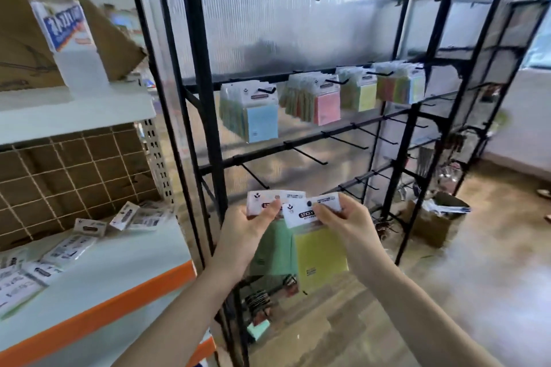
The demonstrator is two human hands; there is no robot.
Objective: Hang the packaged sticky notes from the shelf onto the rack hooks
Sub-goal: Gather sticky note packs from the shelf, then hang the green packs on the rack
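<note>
Four bunches of packs already hang on the rack's upper hooks (269,92), while the bare hooks (310,155) on the rail below await filling, so we judge the job partly done. Our left hand (250,225) pinches a green pack (275,247) and our right hand (343,217) pinches a yellow pack (320,256), both held before the rack (205,74). More packs (89,226) lie on the shelf (125,259). Headers read "STICKY"; the rest is blurred.
</note>
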